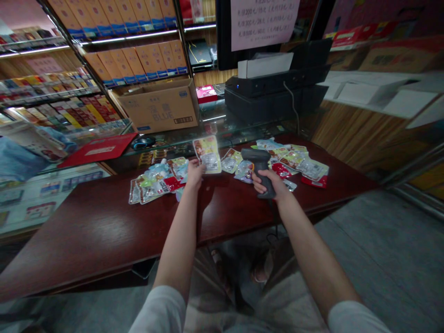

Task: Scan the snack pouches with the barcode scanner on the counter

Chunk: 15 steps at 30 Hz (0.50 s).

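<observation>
My left hand (196, 174) grips the lower left edge of a yellow and silver snack packet (208, 155), which it holds upright above the dark red wooden table (104, 226). In my right hand (268, 182) is a black handheld barcode scanner (257, 159), its head turned left toward the packet. A pile of snack packets and pouches (156, 181) lies to the left of my left hand. Behind and to the right of the scanner spreads another pile of packets (301, 159), some of them red. Between the hands a yellowish packet (231, 160) rests flat.
A cardboard box (161, 106) stands on the glass counter beyond the table. Right of it are a black cash register unit (274, 95) and a monitor with a paper notice (263, 23). A red folder (99, 149) and a mouse (143, 142) lie at the left.
</observation>
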### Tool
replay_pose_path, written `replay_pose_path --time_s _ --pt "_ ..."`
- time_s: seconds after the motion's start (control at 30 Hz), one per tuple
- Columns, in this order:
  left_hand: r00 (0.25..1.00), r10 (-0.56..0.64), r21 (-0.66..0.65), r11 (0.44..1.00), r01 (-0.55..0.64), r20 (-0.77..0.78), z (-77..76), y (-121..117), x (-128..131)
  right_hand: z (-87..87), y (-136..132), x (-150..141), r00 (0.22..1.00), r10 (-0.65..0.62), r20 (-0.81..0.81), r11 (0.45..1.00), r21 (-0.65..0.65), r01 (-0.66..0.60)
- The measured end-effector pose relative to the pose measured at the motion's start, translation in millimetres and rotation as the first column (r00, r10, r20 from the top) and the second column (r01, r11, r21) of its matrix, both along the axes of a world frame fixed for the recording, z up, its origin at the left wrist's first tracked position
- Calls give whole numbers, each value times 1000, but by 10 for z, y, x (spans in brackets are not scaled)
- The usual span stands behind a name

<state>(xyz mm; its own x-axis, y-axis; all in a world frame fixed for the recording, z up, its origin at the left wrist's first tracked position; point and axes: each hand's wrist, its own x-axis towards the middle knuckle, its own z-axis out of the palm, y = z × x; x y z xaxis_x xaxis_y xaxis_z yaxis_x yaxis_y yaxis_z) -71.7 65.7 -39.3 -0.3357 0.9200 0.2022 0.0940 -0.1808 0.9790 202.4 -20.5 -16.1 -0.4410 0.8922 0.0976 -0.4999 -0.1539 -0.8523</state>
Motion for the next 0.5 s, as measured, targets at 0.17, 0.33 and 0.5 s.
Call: replay_pose_path --time_s 0.17,0.33,0.5 --pt "990 -64 45 997 59 126 121 -80 31 -7 -23 -44 994 30 102 1000 6 -30" --pt "994 -73 50 996 69 75 148 -135 59 -22 -24 -69 988 -9 151 1000 7 8" --pt "996 -84 68 994 85 -13 129 -122 31 -43 2 -64 987 -39 154 999 9 38"
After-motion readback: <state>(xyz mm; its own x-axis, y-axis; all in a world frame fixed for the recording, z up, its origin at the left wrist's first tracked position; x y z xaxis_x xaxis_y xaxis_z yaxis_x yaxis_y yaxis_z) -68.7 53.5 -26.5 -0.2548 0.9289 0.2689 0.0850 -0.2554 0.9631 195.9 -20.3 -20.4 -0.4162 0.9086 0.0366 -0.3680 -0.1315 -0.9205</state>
